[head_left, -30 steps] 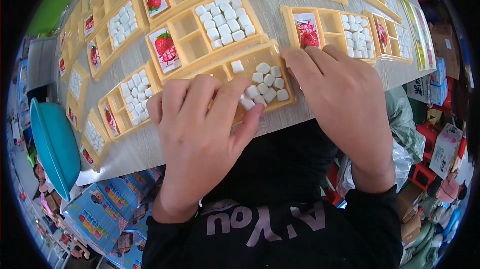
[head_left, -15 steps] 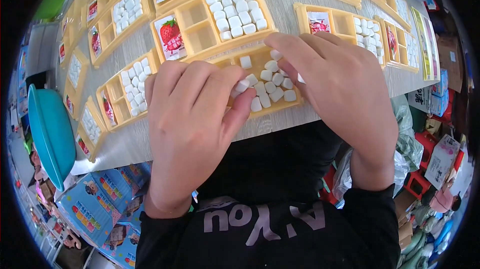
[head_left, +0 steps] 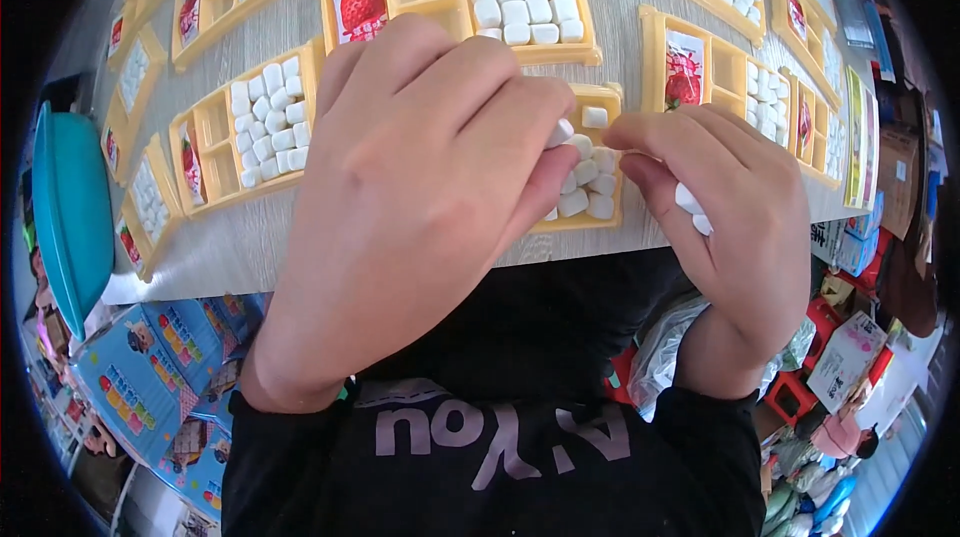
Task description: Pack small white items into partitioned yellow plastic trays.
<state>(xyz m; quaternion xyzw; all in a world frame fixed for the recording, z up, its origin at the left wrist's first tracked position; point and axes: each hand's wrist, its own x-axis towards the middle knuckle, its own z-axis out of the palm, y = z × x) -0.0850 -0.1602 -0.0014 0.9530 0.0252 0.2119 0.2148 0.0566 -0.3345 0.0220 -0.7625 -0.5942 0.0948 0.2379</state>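
My left hand (head_left: 430, 137) is over the near yellow plastic tray (head_left: 612, 95), pinching one white marshmallow (head_left: 561, 132) between thumb and forefinger. Loose marshmallows (head_left: 575, 202) are bunched in the tray's right part, with one apart near its back edge. The hand covers most of the tray's left side. My right hand (head_left: 730, 207) is at the tray's right edge, fingers curled round a few marshmallows (head_left: 688, 199) that show beside the thumb. Its thumb and forefinger tips come close together; I cannot make out anything between them.
Similar trays surround the near one, such as a filled tray (head_left: 590, 45) behind it, one at left (head_left: 215, 122) and one at right (head_left: 655, 47). They hold marshmallows and red strawberry sachets (head_left: 360, 7). A teal basin (head_left: 75, 207) and blue printed boxes (head_left: 150, 367) are at the left.
The view has shifted, moving the trays in the picture. My left hand has gone rightward across the near tray, a marshmallow in its pinch; my right hand has drawn to the tray's right edge.
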